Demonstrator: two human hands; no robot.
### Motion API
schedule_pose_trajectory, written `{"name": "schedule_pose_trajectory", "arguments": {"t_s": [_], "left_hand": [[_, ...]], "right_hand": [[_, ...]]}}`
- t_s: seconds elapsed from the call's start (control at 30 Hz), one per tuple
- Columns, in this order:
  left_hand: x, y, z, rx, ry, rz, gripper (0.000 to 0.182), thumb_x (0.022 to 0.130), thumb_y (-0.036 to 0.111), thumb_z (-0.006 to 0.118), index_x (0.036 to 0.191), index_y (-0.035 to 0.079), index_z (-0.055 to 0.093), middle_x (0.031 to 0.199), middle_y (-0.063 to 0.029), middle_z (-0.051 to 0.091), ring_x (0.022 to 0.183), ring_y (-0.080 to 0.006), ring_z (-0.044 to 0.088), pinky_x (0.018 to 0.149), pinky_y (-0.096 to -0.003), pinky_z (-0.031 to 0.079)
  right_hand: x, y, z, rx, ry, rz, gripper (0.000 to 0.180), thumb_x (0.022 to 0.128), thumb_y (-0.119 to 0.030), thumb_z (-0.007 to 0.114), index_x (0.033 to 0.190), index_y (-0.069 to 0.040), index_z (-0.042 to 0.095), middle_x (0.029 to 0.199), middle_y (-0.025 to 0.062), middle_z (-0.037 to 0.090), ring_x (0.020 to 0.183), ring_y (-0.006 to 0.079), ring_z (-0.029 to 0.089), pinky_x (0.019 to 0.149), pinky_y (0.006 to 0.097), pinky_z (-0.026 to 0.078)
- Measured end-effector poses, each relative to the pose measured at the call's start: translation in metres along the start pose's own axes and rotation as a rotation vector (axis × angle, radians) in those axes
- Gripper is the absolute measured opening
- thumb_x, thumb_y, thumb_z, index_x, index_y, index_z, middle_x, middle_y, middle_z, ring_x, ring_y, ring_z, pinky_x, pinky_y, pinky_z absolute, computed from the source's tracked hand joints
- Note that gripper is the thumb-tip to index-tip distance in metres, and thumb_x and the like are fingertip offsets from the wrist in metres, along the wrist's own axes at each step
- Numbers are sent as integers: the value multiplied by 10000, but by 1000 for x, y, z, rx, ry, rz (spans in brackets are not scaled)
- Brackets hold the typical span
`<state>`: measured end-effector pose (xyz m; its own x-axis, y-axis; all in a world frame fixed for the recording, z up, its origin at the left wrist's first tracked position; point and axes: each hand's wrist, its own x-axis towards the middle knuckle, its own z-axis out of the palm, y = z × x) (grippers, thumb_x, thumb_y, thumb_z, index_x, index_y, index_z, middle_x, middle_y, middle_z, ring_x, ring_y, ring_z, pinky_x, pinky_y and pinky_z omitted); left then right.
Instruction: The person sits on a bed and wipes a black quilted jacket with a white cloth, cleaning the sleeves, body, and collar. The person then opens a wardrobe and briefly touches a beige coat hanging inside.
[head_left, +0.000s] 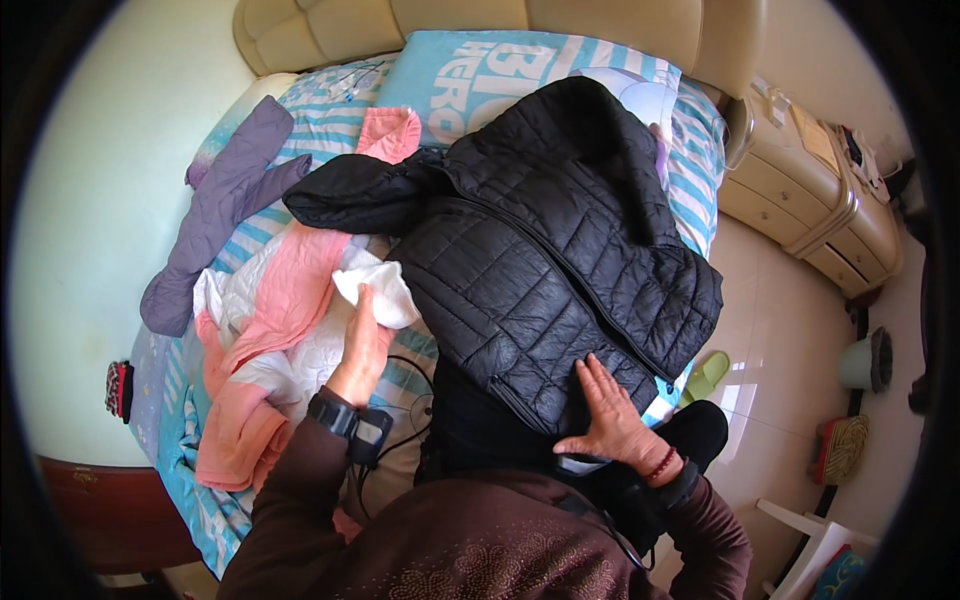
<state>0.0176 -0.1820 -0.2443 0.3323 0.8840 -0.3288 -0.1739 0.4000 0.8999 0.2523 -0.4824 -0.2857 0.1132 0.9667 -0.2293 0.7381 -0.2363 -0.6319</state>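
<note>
A black quilted jacket (510, 285) lies spread across the bed and my lap, its hood and one sleeve towards the pillow. My left hand (365, 352) grips a folded white cloth (379, 292) at the jacket's left edge. Flat on the jacket's lower front, beside the zip (581, 289), rests my right hand (606, 416) with its fingers apart. Left of the jacket is a crumpled pink and white quilted garment (289, 300). Beyond that lies a grey-purple padded garment (225, 195).
A blue pillow (457, 82) bearing large letters leans by the padded headboard (465, 19). To the right stands a cream drawer cabinet (787, 187). On the tiled floor are a green slipper (706, 375), a bin (862, 360) and a white chair (817, 540). Black cables (405, 442) run beside my left wrist.
</note>
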Motion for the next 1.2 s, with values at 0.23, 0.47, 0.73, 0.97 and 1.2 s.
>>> {"name": "schedule_pose_trajectory", "arguments": {"t_s": [0.23, 0.47, 0.73, 0.97, 1.2], "left_hand": [[46, -36, -5, 64, -218, -195, 682, 1018, 602, 293, 1490, 112, 349, 1452, -124, 479, 1302, -283, 487, 1094, -468, 387], [72, -27, -22, 111, 113, 102, 600, 1037, 479, 408, 1317, -43, 506, 1203, -82, 601, 1079, -169, 577, 951, -313, 449], [5, 56, -6, 588, 194, 781, 286, 1013, 176, 547, 849, -47, 616, 694, 1, 547, 643, -78, 496, 572, -283, 411], [-81, 85, 8, 999, 108, 1264, 171, 968, 77, 574, 906, -71, 631, 723, -134, 629, 650, -188, 612, 590, -314, 455], [-101, 93, 13, 1067, -1, 1202, 142, 929, 64, 565, 963, -48, 646, 814, -141, 664, 716, -240, 672, 614, -334, 486]], "right_hand": [[18, -29, 26, -122, 148, -12, 1280, 626, -533, 838, 1528, 31, 127, 1527, 386, 145, 1444, 489, 182, 1148, 564, 210], [8, -18, -1, 7, 413, -154, 534, 706, -17, 670, 1231, -12, 574, 1151, 209, 641, 1049, 364, 635, 886, 417, 534], [-47, -25, -94, 18, 610, -45, 481, 594, 140, 554, 1026, -26, 687, 979, 159, 688, 930, 345, 669, 809, 387, 545], [-97, -26, -154, -31, 736, 56, 387, 595, 170, 556, 923, 6, 679, 890, 148, 683, 861, 344, 662, 769, 328, 515], [-78, 5, -157, 96, 679, 183, 380, 637, 187, 536, 924, -11, 686, 831, 132, 682, 804, 260, 683, 736, 309, 516]]}}
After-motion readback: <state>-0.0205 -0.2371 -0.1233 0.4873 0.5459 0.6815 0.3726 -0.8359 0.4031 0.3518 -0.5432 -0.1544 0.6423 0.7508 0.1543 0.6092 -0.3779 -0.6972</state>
